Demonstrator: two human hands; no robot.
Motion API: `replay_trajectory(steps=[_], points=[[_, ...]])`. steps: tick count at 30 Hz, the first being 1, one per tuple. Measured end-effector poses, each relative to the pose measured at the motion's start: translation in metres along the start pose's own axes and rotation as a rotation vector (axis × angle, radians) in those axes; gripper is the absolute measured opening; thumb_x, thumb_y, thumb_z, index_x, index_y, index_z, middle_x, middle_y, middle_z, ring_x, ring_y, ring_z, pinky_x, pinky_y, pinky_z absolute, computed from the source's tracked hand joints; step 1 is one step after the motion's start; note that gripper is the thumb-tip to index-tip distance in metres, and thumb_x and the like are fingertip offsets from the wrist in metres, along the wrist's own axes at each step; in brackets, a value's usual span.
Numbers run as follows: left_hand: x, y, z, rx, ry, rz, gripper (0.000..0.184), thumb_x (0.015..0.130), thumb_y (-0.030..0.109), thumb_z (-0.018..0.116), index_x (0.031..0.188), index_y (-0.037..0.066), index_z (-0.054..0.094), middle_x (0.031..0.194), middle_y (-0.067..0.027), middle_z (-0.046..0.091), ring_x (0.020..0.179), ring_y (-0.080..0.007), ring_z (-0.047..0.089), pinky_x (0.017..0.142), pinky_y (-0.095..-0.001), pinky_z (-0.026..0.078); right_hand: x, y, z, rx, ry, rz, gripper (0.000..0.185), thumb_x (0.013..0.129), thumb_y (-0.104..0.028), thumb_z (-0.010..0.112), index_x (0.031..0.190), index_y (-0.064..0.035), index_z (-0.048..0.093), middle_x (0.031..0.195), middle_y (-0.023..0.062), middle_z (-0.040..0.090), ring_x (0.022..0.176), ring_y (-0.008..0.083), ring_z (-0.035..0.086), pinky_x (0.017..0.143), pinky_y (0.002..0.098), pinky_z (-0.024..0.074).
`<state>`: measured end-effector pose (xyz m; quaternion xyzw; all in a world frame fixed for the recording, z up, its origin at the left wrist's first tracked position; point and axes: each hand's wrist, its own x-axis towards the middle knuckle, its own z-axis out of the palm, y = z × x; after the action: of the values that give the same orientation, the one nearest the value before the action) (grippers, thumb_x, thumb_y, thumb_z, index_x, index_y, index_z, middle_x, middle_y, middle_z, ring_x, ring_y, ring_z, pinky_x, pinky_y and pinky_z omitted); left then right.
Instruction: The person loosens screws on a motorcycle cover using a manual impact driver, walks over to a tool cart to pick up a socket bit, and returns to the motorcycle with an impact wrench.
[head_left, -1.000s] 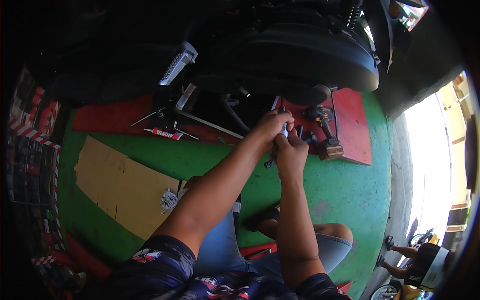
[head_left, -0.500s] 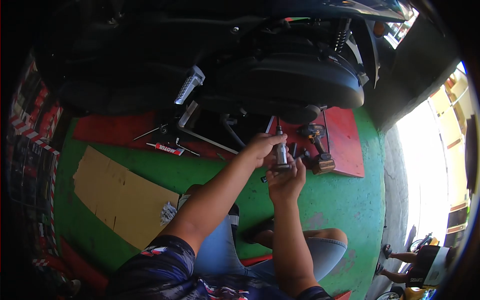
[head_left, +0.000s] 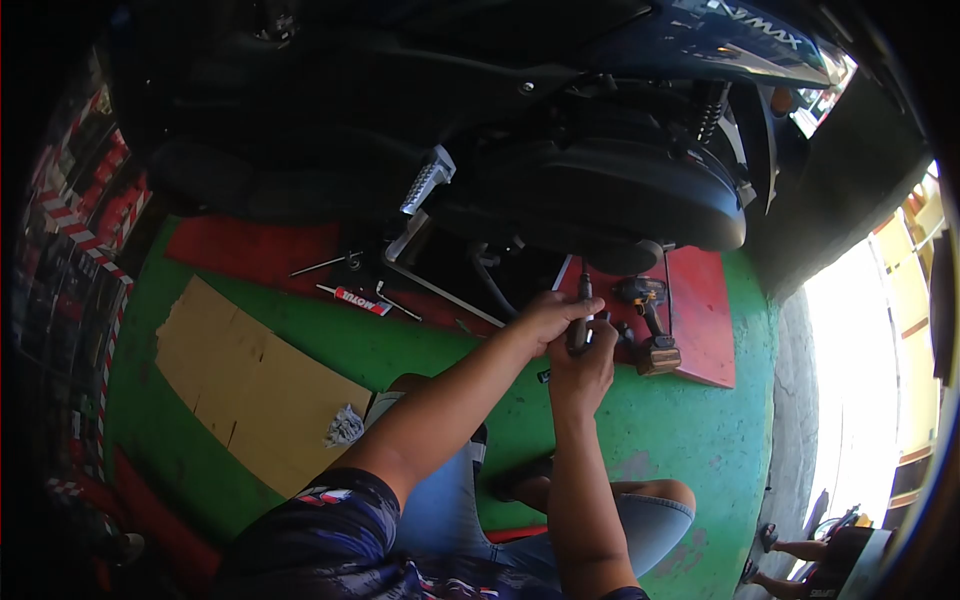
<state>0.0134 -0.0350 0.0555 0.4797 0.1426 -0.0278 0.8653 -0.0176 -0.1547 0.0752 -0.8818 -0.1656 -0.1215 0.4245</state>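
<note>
One slim metal tool (head_left: 585, 289) points up from between the person's grips, its thin end near the scooter's (head_left: 590, 190) underside; whether it touches there I cannot tell. The left grip (head_left: 550, 318) is wrapped around the tool's middle, thumb laid across it, while the right grip (head_left: 582, 372) is clasped about the lower end, just beside it. Near the right grip a cordless driver (head_left: 648, 318) lies on a red board (head_left: 706, 330) — battery end toward the person. Leftward, a white-and-red tube (head_left: 360, 301) marked MOTUL lies beside a bent metal tool (head_left: 400, 305), below the scooter's silver footrest (head_left: 427, 180). A cardboard sheet (head_left: 245, 385) covers part of the green floor (head_left: 690, 455), with a crumpled cloth (head_left: 345, 427) on its near corner — another person's legs (head_left: 800, 550) show at lower right.
</note>
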Motion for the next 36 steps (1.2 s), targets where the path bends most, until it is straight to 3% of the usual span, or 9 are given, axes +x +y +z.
replay_trajectory(steps=[3,6,10,14,22,23,25,28,36], points=[[0.006,0.000,-0.006,-0.101,-0.062,-0.036,0.032,0.091,0.035,0.076,0.099,0.006,0.066,0.087,-0.0064,0.070,0.078,-0.0150,0.068,0.070,-0.0303,0.058,-0.011,0.010,0.006,0.265,0.098,0.070,0.049,0.090,-0.035,0.071,0.121,-0.0046,0.049,0.103,0.0145,0.066,0.090,0.0277,0.065,0.078,0.0445,0.0507],[0.004,0.007,-0.011,-0.150,-0.092,-0.108,0.032,0.096,0.028,0.070,0.113,0.001,0.063,0.105,-0.0144,0.071,0.094,-0.0233,0.071,0.082,-0.0382,0.061,-0.010,-0.005,-0.010,1.606,0.054,1.001,0.059,0.098,-0.059,0.048,0.119,-0.0043,0.053,0.107,0.0121,0.063,0.090,0.0230,0.063,0.077,0.0338,0.0534],[0.010,-0.001,-0.018,-0.290,-0.265,-0.136,0.037,0.101,0.026,0.062,0.125,-0.001,0.057,0.117,-0.0182,0.067,0.107,-0.0288,0.068,0.091,-0.0456,0.059,-0.015,0.024,-0.006,1.975,-0.412,1.017,0.059,0.103,-0.058,0.038,0.113,-0.0034,0.057,0.095,0.0115,0.066,0.079,0.0200,0.064,0.069,0.0267,0.0525],[0.003,0.005,-0.013,-0.342,-0.269,-0.166,0.033,0.100,0.030,0.063,0.117,0.001,0.058,0.116,-0.0169,0.067,0.107,-0.0263,0.068,0.088,-0.0454,0.059,-0.015,0.027,-0.004,1.940,-0.407,0.944,0.053,0.104,-0.053,0.043,0.113,-0.0032,0.057,0.090,0.0109,0.066,0.074,0.0188,0.064,0.066,0.0257,0.0528],[0.005,0.007,-0.007,-0.018,-0.037,-0.093,0.032,0.090,0.020,0.077,0.111,0.003,0.059,0.092,-0.0095,0.070,0.084,-0.0186,0.070,0.070,-0.0334,0.061,-0.025,-0.006,0.012,0.668,0.183,0.113,0.046,0.101,-0.044,0.059,0.121,-0.0039,0.053,0.097,0.0097,0.065,0.082,0.0204,0.063,0.074,0.0282,0.0553],[0.006,0.007,-0.009,-0.018,-0.037,-0.095,0.032,0.090,0.020,0.077,0.111,0.003,0.059,0.092,-0.0095,0.070,0.084,-0.0186,0.070,0.070,-0.0334,0.061,-0.024,-0.008,0.007,0.667,0.183,0.115,0.046,0.101,-0.044,0.059,0.121,-0.0039,0.053,0.097,0.0097,0.065,0.082,0.0204,0.063,0.074,0.0282,0.0553],[0.003,0.012,-0.011,-0.099,-0.093,-0.124,0.034,0.091,0.017,0.075,0.117,0.003,0.057,0.102,-0.0128,0.071,0.087,-0.0209,0.070,0.073,-0.0345,0.061,-0.016,-0.009,-0.007,1.653,0.151,1.091,0.053,0.101,-0.048,0.058,0.123,-0.0009,0.052,0.100,0.0115,0.065,0.085,0.0199,0.063,0.073,0.0280,0.0553],[-0.002,0.019,-0.009,-0.173,-0.153,-0.155,0.034,0.092,0.014,0.073,0.119,0.005,0.054,0.112,-0.0157,0.070,0.090,-0.0230,0.071,0.073,-0.0356,0.062,-0.019,0.012,-0.008,2.130,-0.493,1.058,0.058,0.100,-0.053,0.057,0.119,0.0011,0.052,0.098,0.0118,0.065,0.084,0.0220,0.064,0.073,0.0290,0.0559],[0.001,0.008,-0.007,0.057,0.011,-0.127,0.041,0.085,0.027,0.083,0.109,0.007,0.056,0.096,-0.0074,0.067,0.080,-0.0152,0.066,0.066,-0.0329,0.061,-0.029,0.005,0.007,0.875,-0.095,0.519,0.047,0.095,-0.036,0.072,0.118,0.0002,0.052,0.096,0.0104,0.064,0.084,0.0204,0.063,0.074,0.0286,0.0541]])
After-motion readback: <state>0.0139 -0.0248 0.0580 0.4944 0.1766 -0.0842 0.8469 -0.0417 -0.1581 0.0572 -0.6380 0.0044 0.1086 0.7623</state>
